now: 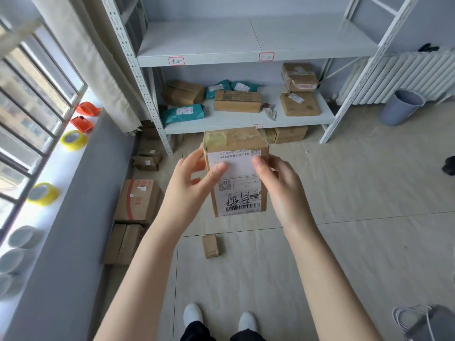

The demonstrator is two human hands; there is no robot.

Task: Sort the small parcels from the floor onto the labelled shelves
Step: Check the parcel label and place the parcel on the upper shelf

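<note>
You stand on a pale tiled floor in a room with grey-blue walls. To your left a barred window lets daylight fall on a white sill, with a cream curtain hanging at its far end. Ahead is a white metal shelving unit; to its right, a white radiator with a grey bin in front.
</note>
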